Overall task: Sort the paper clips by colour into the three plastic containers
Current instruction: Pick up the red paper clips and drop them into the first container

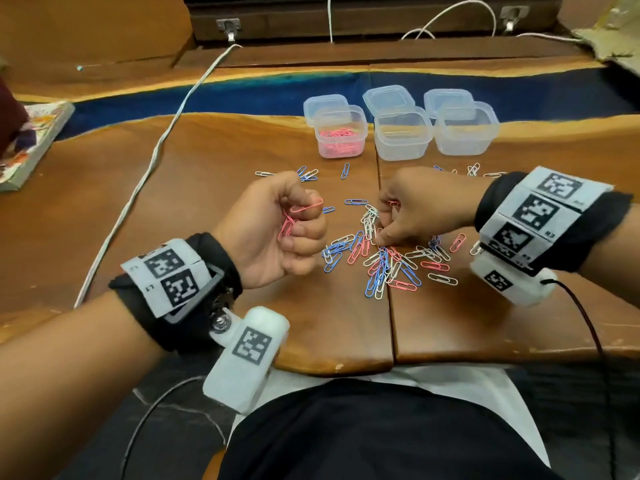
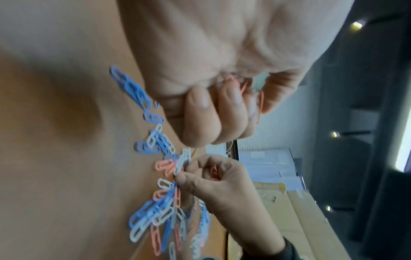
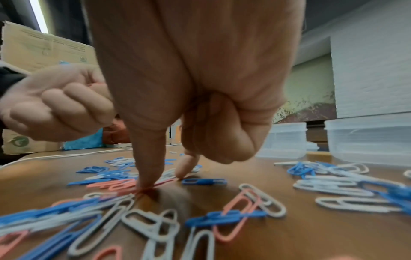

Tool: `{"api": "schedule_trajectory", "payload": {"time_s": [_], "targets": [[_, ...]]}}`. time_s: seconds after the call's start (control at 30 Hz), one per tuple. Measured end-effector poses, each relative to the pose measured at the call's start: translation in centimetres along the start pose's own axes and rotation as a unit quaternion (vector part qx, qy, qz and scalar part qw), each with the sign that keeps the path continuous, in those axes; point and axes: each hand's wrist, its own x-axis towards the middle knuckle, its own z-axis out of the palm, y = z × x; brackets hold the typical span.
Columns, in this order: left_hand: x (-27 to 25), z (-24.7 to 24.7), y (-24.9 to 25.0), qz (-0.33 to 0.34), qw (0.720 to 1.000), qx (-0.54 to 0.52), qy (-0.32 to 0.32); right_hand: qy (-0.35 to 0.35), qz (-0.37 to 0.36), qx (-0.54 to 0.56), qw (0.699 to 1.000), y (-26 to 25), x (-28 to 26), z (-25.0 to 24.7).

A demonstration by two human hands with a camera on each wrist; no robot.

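Observation:
A mixed pile of pink, blue and white paper clips (image 1: pixel 381 261) lies on the wooden table (image 1: pixel 207 271). My left hand (image 1: pixel 294 220) hovers left of the pile, its fist gripping several pink clips (image 2: pixel 261 103). My right hand (image 1: pixel 381 233) is down on the pile. Its thumb and forefinger (image 3: pixel 149 176) pinch a pink clip (image 3: pixel 164 183) against the table, and its curled fingers keep another pink clip (image 2: pixel 213 173). Three clear containers stand behind the pile. The left container (image 1: pixel 341 136) holds pink clips; the middle container (image 1: pixel 403 136) and the right container (image 1: pixel 465 129) look empty.
Three clear lids (image 1: pixel 388 97) lie behind the containers. A white cable (image 1: pixel 149 174) runs diagonally across the table's left part. A book (image 1: pixel 31 140) lies at the far left. Stray clips (image 1: pixel 308 174) lie in front of the containers. The table's front edge (image 1: pixel 346 367) is near my body.

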Motion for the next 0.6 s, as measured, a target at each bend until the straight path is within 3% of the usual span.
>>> {"api": "schedule_trajectory", "payload": {"time_s": [0.27,0.43,0.53,0.57,0.6], "targets": [[1.4,0.7,-0.1,0.052,0.996,-0.068,-0.039,-0.055,0.017,-0.003,0.998,-0.6,1.0,0.0],[2.5,0.5,0.1,0.011,0.999,-0.030,-0.006,-0.116,0.028,0.004,0.993,-0.4,1.4,-0.3],[3.2,0.7,-0.3,-0.017,0.995,0.069,0.076,-0.124,0.016,0.007,0.992,-0.6,1.4,-0.3],[3.3,0.8,-0.5,-0.001,0.983,0.152,0.107,-0.121,0.011,0.008,0.993,-0.6,1.3,-0.3],[3.3,1.0,-0.7,0.030,0.952,0.276,0.133,-0.113,0.004,0.011,0.994,-0.4,1.2,-0.4]]}}
